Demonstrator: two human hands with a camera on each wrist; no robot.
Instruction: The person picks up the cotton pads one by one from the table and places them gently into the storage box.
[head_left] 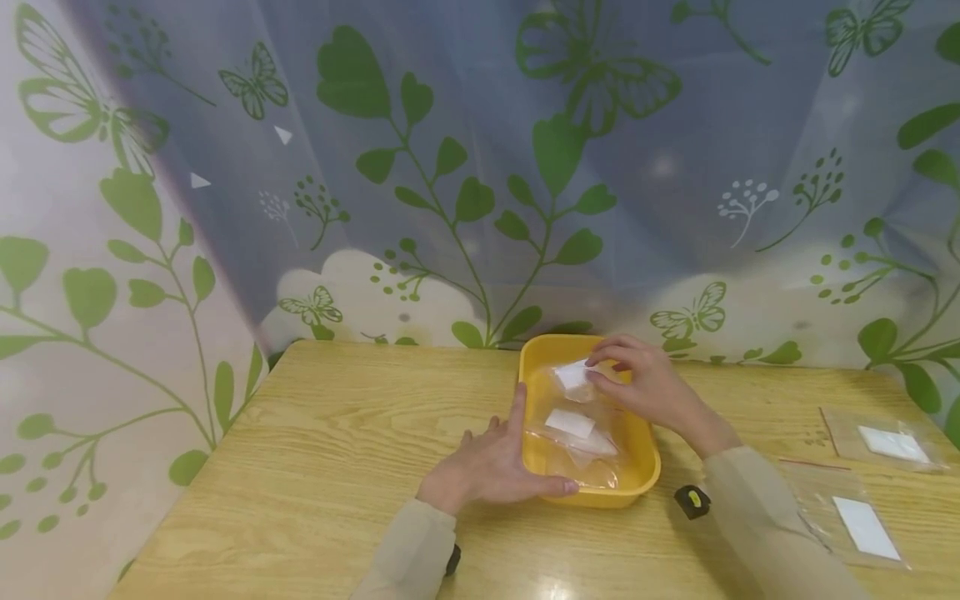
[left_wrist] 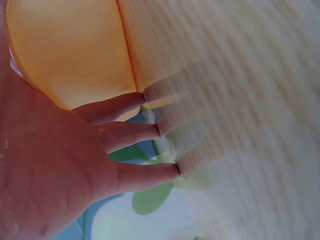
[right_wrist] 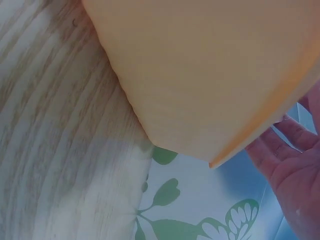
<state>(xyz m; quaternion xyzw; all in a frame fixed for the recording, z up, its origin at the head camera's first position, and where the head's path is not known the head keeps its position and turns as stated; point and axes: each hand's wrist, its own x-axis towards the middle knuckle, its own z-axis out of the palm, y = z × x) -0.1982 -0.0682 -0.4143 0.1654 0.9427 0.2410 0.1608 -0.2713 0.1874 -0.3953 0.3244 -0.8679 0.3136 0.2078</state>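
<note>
A yellow plastic basin (head_left: 637,467) stands on the table near the wall cloth. Inside lie clear plastic bags, one with a white rectangular piece (head_left: 570,423) near the front. My right hand (head_left: 652,387) reaches over the basin's far right part and pinches a clear bag with a white piece (head_left: 573,375) between thumb and fingers. My left hand (head_left: 487,467) is at the basin's near left corner, its thumb along the front rim and forefinger up the left side. In the left wrist view, the other fingers (left_wrist: 145,177) extend straight toward the tabletop.
At the right of the table lie two flat clear zip bags, a farther one (head_left: 896,444) and a nearer one (head_left: 866,527), each with a white piece. A small black object (head_left: 692,502) sits beside the basin. A leaf-patterned cloth (head_left: 450,167) hangs behind.
</note>
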